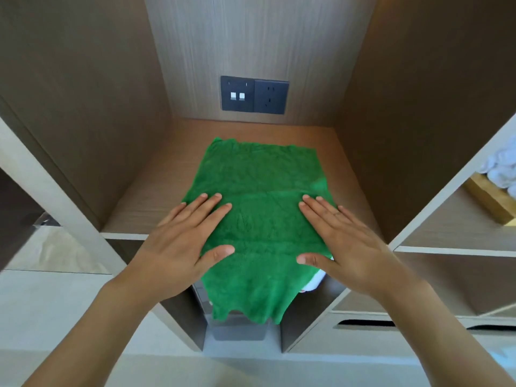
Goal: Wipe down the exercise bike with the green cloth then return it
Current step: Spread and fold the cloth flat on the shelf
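Observation:
The green cloth (259, 191) lies spread flat on a wooden shelf (134, 216) inside an open cabinet niche. Its near end hangs over the shelf's front edge. My left hand (184, 244) rests flat on the cloth's left side with fingers apart. On the cloth's right side my right hand (343, 244) lies palm down, fingers spread too. Neither hand grips the cloth. The exercise bike is not in view.
A dark switch and socket panel (254, 94) sits on the niche's back wall. White rolled towels (502, 169) and a wooden box (491, 199) are on the right-hand shelf. A white object (315, 282) shows in the compartment below the cloth. Side panels close the niche left and right.

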`<action>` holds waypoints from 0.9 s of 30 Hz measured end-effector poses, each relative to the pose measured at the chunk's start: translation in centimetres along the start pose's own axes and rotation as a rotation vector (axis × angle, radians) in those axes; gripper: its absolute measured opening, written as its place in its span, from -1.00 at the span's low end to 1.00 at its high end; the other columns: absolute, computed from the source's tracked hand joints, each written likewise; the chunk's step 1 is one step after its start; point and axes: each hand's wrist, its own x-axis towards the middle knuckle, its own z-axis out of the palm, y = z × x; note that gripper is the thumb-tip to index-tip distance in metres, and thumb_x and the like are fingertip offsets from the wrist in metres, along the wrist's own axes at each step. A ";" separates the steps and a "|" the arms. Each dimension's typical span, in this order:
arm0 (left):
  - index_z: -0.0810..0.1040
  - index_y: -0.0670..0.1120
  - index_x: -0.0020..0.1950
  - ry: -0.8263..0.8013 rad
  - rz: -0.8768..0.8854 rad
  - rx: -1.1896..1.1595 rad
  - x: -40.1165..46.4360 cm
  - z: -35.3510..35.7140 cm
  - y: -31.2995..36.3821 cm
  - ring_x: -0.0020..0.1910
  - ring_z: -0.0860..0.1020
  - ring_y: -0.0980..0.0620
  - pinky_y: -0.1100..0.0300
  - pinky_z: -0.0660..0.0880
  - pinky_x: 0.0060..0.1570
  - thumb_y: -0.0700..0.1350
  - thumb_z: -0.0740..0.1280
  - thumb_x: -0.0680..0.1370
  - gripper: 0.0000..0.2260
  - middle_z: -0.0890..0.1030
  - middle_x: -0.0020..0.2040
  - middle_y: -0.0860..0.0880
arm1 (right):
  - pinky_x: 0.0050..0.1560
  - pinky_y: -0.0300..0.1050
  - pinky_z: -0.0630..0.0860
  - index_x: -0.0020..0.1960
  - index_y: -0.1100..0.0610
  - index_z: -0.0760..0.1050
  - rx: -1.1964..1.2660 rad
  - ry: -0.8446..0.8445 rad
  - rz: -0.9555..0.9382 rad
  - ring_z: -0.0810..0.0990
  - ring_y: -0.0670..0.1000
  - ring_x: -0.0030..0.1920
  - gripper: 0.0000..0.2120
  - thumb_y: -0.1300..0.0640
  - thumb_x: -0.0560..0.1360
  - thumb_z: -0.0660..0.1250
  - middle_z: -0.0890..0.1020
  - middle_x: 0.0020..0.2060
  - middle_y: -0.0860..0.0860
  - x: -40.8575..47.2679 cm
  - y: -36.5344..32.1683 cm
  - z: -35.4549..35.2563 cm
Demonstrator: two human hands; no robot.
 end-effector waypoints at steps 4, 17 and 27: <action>-0.33 0.13 0.68 -0.008 0.026 0.135 0.5 0.3 -0.5 0.71 -0.17 0.05 0.08 -0.13 0.64 0.28 0.04 0.68 -0.27 -0.20 0.73 0.08 | 0.69 -0.03 -0.13 0.71 -0.08 -0.28 -0.048 0.018 -0.020 -0.24 -0.11 0.69 -0.19 -0.45 0.58 -0.24 -0.23 0.69 -0.15 0.3 0.0 -0.2; 0.76 -0.10 -0.10 0.625 0.034 -0.240 -3.7 -4.1 0.2 -0.25 0.63 0.00 0.09 0.54 -0.20 0.12 0.41 0.58 -0.69 0.67 -0.18 0.07 | -0.14 -0.12 0.53 0.05 0.24 0.70 0.372 0.711 -0.073 0.57 -0.01 -0.19 -0.81 0.12 0.62 0.41 0.62 -0.16 -0.01 -2.3 -0.8 -2.1; 0.74 0.07 0.05 0.798 -0.019 -0.652 -6.6 -11.3 1.2 -0.06 0.72 0.09 0.18 0.67 -0.04 -0.07 0.45 0.53 -0.87 0.74 -0.03 0.16 | 0.00 -0.41 0.49 0.11 0.04 0.68 0.593 0.865 -0.164 0.68 -0.07 0.03 -0.84 0.22 0.63 0.35 0.67 -0.03 -0.19 -3.0 -2.7 -9.4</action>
